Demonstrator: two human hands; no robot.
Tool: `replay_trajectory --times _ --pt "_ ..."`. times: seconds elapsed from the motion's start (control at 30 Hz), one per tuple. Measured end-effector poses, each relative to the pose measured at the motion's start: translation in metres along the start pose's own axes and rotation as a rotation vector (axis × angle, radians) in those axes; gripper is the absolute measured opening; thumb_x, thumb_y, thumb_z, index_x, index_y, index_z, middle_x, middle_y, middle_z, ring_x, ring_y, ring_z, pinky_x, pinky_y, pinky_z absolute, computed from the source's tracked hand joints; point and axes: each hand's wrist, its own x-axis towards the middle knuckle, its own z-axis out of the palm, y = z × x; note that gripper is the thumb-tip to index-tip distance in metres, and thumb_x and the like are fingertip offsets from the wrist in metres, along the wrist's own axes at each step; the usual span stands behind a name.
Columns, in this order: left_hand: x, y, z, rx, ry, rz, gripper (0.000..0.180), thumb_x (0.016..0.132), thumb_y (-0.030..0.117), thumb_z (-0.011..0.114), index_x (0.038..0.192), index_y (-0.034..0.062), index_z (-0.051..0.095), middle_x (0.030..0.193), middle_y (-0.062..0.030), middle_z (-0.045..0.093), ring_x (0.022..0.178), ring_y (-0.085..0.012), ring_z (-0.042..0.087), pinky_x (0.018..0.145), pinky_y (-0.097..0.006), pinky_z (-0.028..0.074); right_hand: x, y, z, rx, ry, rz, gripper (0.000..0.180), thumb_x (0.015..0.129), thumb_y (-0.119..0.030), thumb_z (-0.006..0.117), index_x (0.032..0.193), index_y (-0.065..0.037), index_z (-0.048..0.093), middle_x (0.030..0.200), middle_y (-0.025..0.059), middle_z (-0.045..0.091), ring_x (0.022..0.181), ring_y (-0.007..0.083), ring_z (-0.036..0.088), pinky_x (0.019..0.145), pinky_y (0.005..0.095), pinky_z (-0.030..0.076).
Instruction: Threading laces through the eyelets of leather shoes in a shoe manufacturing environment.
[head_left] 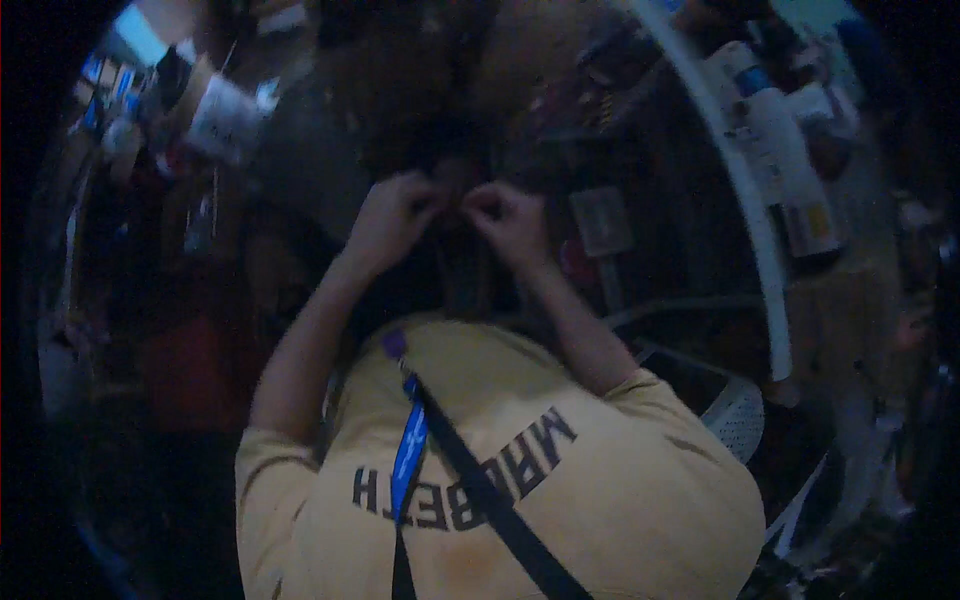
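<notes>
Close together in front of my chest, both hands are raised with bent fingers. My left hand (398, 208) is closed, thumb and fingertips pinched, its back toward me. Just to its right, my right hand (510, 218) is closed too, with thumb and forefinger meeting in a loop. Only a small gap parts the fingertips of the two hands. Whatever they pinch is too small and dark to make out. A blue lanyard (408, 450) and a black strap (490, 490) lie across my yellow shirt (600, 480).
Right of my hands is a pale rectangular tray (602, 222). Farther right, a long white curved edge (745, 190) runs beside a pale box with a yellow patch (812, 228). A white perforated panel (738, 420) stands at lower right, a dark red surface (185, 370) at left.
</notes>
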Motion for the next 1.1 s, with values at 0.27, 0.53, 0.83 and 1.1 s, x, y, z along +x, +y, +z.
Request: replay_trajectory --times 0.27,0.53,0.83,1.1 --pt "0.006 0.011 -0.004 -0.194 0.05 -0.148 0.017 0.085 0.01 0.074 0.1 0.0043 0.077 0.096 -0.0185 0.069 0.092 -0.0396 0.068 0.082 -0.046 0.054 0.006 -0.02 0.001 0.049 0.064 0.088 0.018 0.085 -0.009 0.082 0.102 -0.003 0.077 0.095 0.0059 0.077 0.086 0.0107 0.071 0.079 0.0286 0.057" --pt "-0.001 0.003 -0.01 -0.076 0.076 -0.1 0.019 0.084 0.01 0.073 0.102 0.0061 0.077 0.096 -0.0177 0.071 0.093 -0.0403 0.067 0.083 -0.046 0.054 0.004 -0.016 0.017 0.163 0.083 0.066 0.018 0.087 -0.011 0.08 0.102 -0.003 0.076 0.098 0.0094 0.077 0.091 0.0167 0.073 0.081 0.0314 0.057" --pt "-0.009 0.011 0.0 0.049 0.199 0.103 0.021 0.081 0.012 0.074 0.101 0.0065 0.076 0.096 -0.0143 0.07 0.088 -0.0375 0.068 0.078 -0.046 0.054 -0.003 -0.035 0.016 -0.059 0.096 -0.097 0.015 0.088 -0.003 0.071 0.103 -0.003 0.067 0.097 0.0113 0.071 0.089 0.021 0.071 0.079 0.035 0.056" --pt "0.005 0.014 -0.001 -0.161 0.091 -0.085 0.028 0.085 0.021 0.08 0.106 0.0031 0.075 0.101 -0.0185 0.074 0.097 -0.0375 0.071 0.086 -0.044 0.056 0.012 0.006 0.02 0.044 0.118 0.084 0.018 0.089 -0.01 0.076 0.105 -0.001 0.072 0.102 0.0108 0.074 0.093 0.0192 0.071 0.085 0.0334 0.055"
